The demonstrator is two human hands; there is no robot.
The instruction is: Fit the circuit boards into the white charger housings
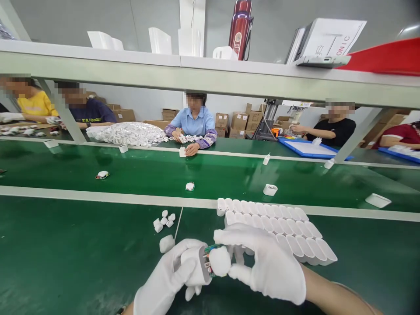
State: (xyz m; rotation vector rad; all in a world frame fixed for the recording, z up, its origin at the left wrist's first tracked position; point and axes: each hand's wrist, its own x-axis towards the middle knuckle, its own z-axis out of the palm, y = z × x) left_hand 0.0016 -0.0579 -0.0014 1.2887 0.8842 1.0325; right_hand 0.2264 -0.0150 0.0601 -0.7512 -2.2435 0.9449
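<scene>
In white gloves, both my hands are close together over the near green bench. My left hand [166, 273] is wrapped around a white plastic housing [202, 272], its open end facing right. A small green circuit board [210, 250] with a white foam-like pad [220, 261] sticks out of that end, partly inside. The fingers and thumb of my right hand [267, 260] pinch the board and pad from the right; the glove hides some of the contact. Left of my hands lie several small white pads [164, 221] and a larger white block [167, 244].
Rows of white housings [277, 223] stand behind my right hand. Beyond a pale rail [98, 195], a green conveyor [144, 175] carries a board [190, 187] and a housing [270, 190]. Co-workers sit opposite, one in a blue shirt [195, 120]. A shelf [180, 72] spans overhead.
</scene>
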